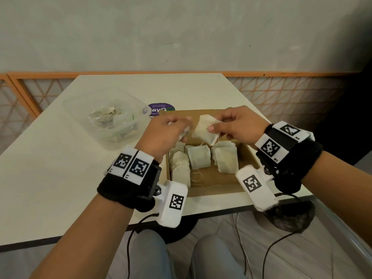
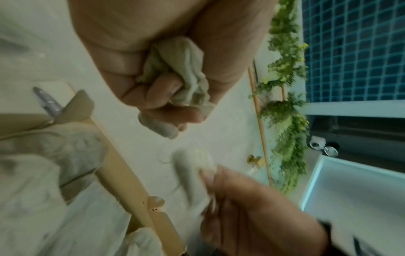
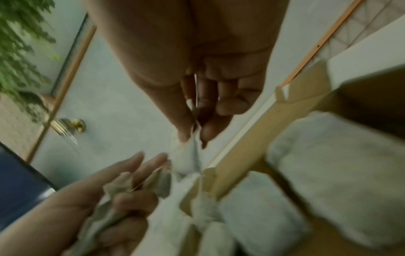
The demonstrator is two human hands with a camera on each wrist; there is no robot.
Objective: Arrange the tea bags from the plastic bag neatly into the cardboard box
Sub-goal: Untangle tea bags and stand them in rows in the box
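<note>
An open cardboard box (image 1: pixel 247 158) sits on the table near its front edge, with several pale tea bags (image 1: pixel 199 159) laid side by side inside. Above the box my right hand (image 1: pixel 231 125) pinches the top of one tea bag (image 1: pixel 203 129) between thumb and fingers (image 3: pixel 206 131). My left hand (image 1: pixel 167 133) is curled round a crumpled bunch of tea bags (image 2: pixel 184 76). A clear plastic container (image 1: pixel 104 121) holding more tea bags and crumpled plastic stands left of the box.
A purple round sticker (image 1: pixel 161 109) lies on the white table (image 1: pixel 50 178) behind the box. An orange lattice railing (image 1: pixel 281 93) runs behind the table. My knees and dangling cables show below the table's front edge.
</note>
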